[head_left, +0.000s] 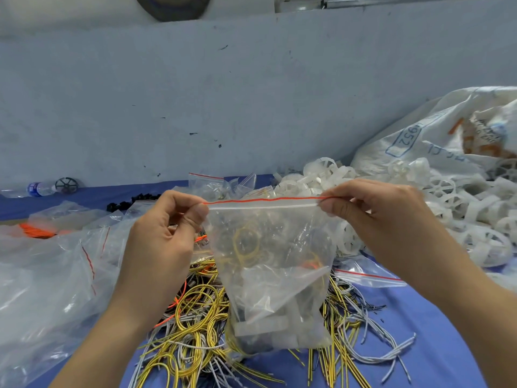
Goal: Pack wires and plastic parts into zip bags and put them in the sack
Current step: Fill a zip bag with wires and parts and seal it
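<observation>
I hold a clear zip bag with a red strip along its top upright over the table. My left hand pinches the bag's top left corner and my right hand pinches its top right corner, stretching the zip line taut. Inside the bag lie yellow wires and white plastic parts. Under it spreads a pile of loose yellow, grey and orange wires. White plastic wheel-shaped parts are heaped at the right. The white woven sack lies at the far right against the wall.
A blue cloth covers the table. Crumpled clear plastic and empty zip bags lie at the left, more zip bags at the back. A water bottle and a dark wheel part sit by the wall.
</observation>
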